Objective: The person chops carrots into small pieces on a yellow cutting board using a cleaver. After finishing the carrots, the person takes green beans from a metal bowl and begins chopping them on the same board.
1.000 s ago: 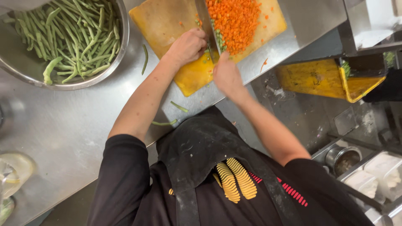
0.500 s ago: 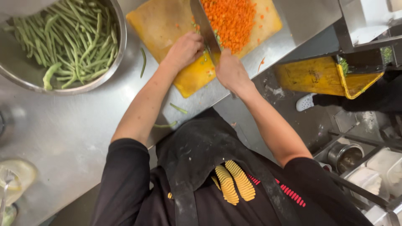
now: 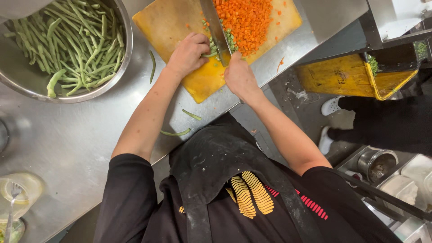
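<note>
My right hand (image 3: 240,77) grips the handle of a broad cleaver (image 3: 215,28) whose blade stands on a yellow cutting board (image 3: 171,22). My left hand (image 3: 188,53) is curled over a small bunch of green beans (image 3: 211,48), pressing them against the blade's left side. Chopped green bean bits (image 3: 230,41) lie by the blade. A heap of diced carrot (image 3: 245,20) covers the board's right part.
A large metal bowl (image 3: 120,58) of whole green beans stands at the upper left on the steel counter (image 3: 67,144). Loose beans (image 3: 176,132) lie near the counter's edge. A yellow bin (image 3: 342,78) stands on the floor to the right, with another person's shoes (image 3: 330,105) beside it.
The cleaver has shifted slightly along the beans while both hands stay on the board. The view has moved a little.
</note>
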